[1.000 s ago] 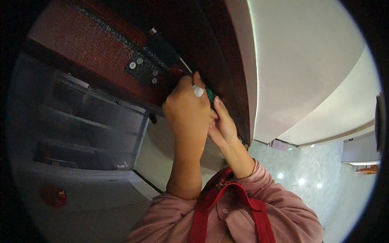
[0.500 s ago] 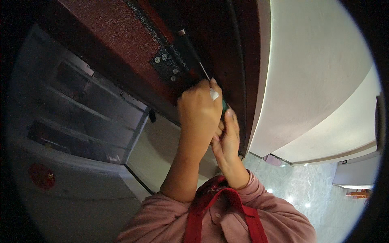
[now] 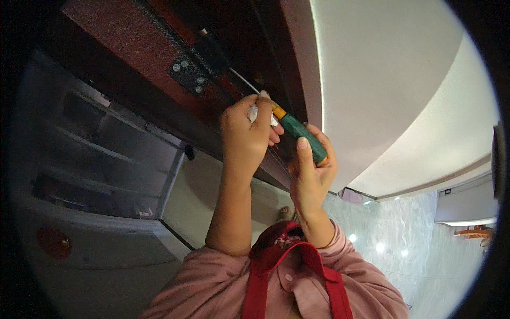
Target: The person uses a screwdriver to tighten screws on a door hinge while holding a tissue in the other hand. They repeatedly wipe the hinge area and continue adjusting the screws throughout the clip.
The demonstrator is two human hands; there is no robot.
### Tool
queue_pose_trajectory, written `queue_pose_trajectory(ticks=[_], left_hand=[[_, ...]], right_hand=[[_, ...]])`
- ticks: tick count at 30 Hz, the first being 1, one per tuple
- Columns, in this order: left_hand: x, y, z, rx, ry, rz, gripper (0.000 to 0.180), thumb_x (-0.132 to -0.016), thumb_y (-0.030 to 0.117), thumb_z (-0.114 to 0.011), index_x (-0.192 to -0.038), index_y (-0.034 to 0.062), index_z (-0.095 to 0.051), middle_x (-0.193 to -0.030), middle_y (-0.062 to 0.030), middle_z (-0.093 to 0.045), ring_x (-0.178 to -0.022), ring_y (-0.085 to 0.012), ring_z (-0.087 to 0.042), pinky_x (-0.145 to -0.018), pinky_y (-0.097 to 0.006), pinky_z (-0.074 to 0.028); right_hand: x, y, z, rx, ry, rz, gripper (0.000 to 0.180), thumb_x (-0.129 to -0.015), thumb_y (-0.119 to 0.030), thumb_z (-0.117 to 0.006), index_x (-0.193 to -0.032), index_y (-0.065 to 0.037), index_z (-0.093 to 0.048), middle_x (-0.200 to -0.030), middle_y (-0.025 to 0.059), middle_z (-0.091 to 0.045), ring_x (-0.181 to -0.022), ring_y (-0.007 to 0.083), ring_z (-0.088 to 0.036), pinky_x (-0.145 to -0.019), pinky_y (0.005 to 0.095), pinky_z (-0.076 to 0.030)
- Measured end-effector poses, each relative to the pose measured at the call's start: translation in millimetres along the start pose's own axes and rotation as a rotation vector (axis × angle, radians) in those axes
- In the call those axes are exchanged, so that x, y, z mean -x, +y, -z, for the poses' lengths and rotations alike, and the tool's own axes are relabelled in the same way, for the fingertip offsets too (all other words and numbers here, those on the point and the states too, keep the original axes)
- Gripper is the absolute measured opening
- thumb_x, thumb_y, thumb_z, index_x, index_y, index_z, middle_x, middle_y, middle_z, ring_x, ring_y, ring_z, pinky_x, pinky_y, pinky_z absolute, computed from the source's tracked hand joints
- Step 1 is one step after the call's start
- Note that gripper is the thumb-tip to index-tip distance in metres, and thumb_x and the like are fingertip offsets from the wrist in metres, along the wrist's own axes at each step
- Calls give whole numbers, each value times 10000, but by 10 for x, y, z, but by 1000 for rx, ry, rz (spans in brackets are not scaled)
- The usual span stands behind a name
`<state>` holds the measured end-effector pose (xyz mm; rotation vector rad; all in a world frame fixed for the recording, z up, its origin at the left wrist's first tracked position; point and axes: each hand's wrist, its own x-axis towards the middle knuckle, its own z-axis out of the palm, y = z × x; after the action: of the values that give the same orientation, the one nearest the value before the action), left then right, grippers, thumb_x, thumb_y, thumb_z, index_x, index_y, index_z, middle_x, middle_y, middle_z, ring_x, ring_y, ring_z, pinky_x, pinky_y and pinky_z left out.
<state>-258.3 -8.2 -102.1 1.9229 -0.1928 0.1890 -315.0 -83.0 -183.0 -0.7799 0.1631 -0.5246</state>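
A screwdriver [image 3: 300, 133] with a green and orange handle slants up and to the left. My right hand [image 3: 312, 178] is closed round the end of the handle, thumb on the near side. Higher up, my left hand [image 3: 244, 130] pinches the shaft near the orange collar, with a crumpled white scrap [image 3: 253, 112], perhaps tissue, tucked in its fingers. The thin metal shaft reaches toward a black door hinge [image 3: 186, 75] on a dark red-brown door frame. Several screw heads show on the hinge leaf. Whether the tip sits in a screw is too dark to tell.
A pale curved wall [image 3: 382, 80] rises close on the right of the door frame. Dark shelving [image 3: 101, 154] stands on the left. Below right lies a glossy marble floor [image 3: 382, 239] with a pink slipper-like thing [image 3: 350, 195]. Red straps [image 3: 257, 290] hang over my chest.
My right hand has shifted right and down the handle, so the green handle now shows. My left hand's fingers have opened out somewhat, and the view has moved so the door appears further left.
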Motion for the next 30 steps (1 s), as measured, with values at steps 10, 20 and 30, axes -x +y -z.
queue_pose_trajectory(ticks=[10, 20, 30], left_hand=[[98, -81, -41, -115, 79, -189, 345, -956, 247, -540, -735, -2, -633, -561, -76, -622, -501, -136, -634, -443, -261, -466], [-40, -463, 119, -527, 143, -394, 317, -942, 245, -559, -738, 12, -630, -551, -79, -608, -472, -149, -611, -446, -276, -452], [-79, -209, 159, -807, 317, -412, 305, -913, 253, -566, -728, 18, -628, -638, -197, -617, -581, -365, -626, -535, -426, -485]], right_hand=[[36, 222, 108, -345, -150, -168, 263, -966, -184, -538, -1179, -31, -536, -700, -15, -477, -594, 55, -417, -591, 256, -448], [44, 632, 48, -682, -98, -493, 264, -981, -291, -508, -1142, -85, -540, -607, -58, -328, -529, 49, -296, -528, 218, -287], [-376, 903, -100, -1084, -418, -1015, 388, -932, -430, -545, -729, -106, -479, -535, -62, -358, -457, 49, -325, -422, 171, -313]])
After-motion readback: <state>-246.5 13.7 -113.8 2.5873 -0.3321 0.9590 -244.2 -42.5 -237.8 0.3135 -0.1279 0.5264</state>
